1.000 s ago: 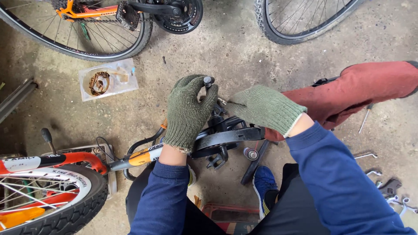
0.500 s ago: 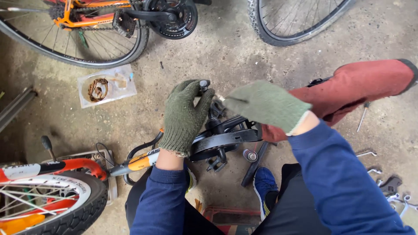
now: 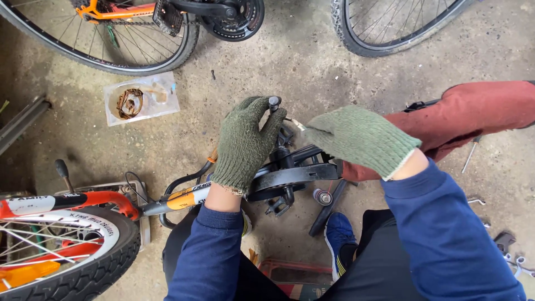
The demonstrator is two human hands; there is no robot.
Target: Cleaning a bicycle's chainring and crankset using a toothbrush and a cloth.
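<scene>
Green knit gloves, 2: left hand (image 3: 243,146) grips black pedal (image 3: 274,103), steadying small bike's crank (image 3: 290,177) above concrete; right hand (image 3: 359,139) fingers bunched beside it, contents hidden.

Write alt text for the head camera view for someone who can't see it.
Two green-gloved hands work at the crank of a small orange bike lying on a concrete floor: the left hand grips a black tool, the right hand hovers beside it. A plastic bag lies nearby.
</scene>
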